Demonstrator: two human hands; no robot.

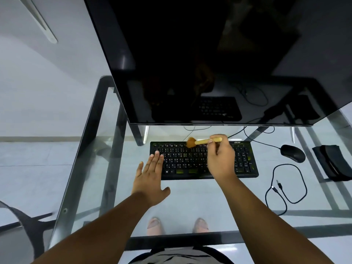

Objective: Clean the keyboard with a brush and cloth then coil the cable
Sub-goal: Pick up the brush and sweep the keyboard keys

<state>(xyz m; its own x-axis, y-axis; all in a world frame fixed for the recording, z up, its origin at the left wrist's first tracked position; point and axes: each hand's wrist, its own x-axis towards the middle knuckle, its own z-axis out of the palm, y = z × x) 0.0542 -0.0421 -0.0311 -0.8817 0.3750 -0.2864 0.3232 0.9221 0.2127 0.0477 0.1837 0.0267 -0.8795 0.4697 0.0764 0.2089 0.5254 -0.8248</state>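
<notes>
A black keyboard (182, 159) lies on the glass desk (190, 202) below the monitor. My right hand (221, 159) holds a wooden-handled brush (202, 141), its orange bristles on the keyboard's top row near the middle. My left hand (152, 178) lies flat with fingers spread, fingertips resting on the keyboard's left end. A dark folded cloth (333, 161) sits at the far right of the desk. A black cable (285, 187) lies in a loose loop right of the keyboard, its plug ends free on the glass.
A large dark monitor (209, 63) overhangs the back of the desk. A black mouse (293, 153) sits between the keyboard and the cloth, its cord running behind the keyboard. A chair base (28, 221) shows at the lower left. My feet (177, 225) are visible through the glass.
</notes>
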